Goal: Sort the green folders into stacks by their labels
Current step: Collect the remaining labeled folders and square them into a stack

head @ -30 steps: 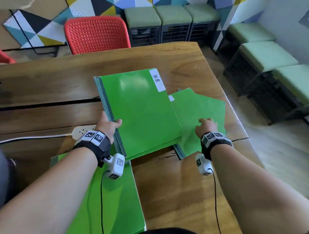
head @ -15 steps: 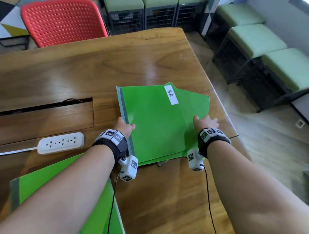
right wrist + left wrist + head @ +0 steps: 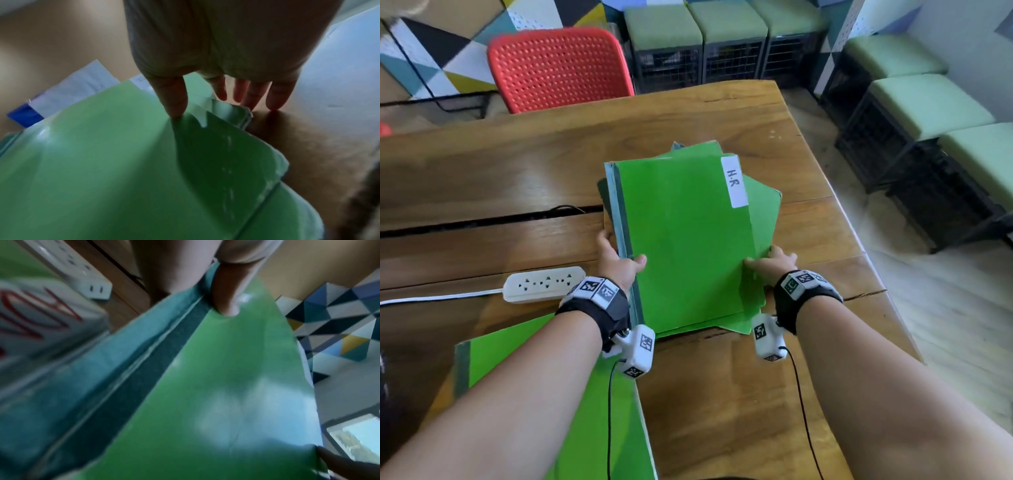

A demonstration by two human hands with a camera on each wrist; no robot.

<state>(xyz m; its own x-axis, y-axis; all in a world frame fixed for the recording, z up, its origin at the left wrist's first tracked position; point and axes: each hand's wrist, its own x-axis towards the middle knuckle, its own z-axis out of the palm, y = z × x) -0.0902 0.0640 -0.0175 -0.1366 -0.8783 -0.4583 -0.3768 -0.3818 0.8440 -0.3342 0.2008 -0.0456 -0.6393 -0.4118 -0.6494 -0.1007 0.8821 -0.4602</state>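
Note:
A green folder with a white "H.R" label (image 3: 734, 183) lies on top of a skewed pile of green folders (image 3: 765, 219) at the right middle of the wooden table (image 3: 524, 171). My left hand (image 3: 619, 262) grips this top folder (image 3: 226, 386) at its teal spine, thumb (image 3: 226, 301) on top and fingers underneath. At the folder's right edge, my right hand (image 3: 768, 262) rests its thumb (image 3: 176, 100) on the green cover. Its straight fingers (image 3: 274, 99) touch the table beside the pile. A second green folder stack (image 3: 544, 377) lies near the front left.
A white power strip (image 3: 544, 284) with its cord lies left of my left hand. A long slot (image 3: 482, 222) runs across the table. A red chair (image 3: 558, 68) stands behind it. Green-cushioned stools (image 3: 928, 106) line the right side, past the table's right edge (image 3: 852, 240).
My left hand has carried the H.R folder rightward onto the other green folders. My right hand has shifted from lying on the lower folder to the top folder's right edge.

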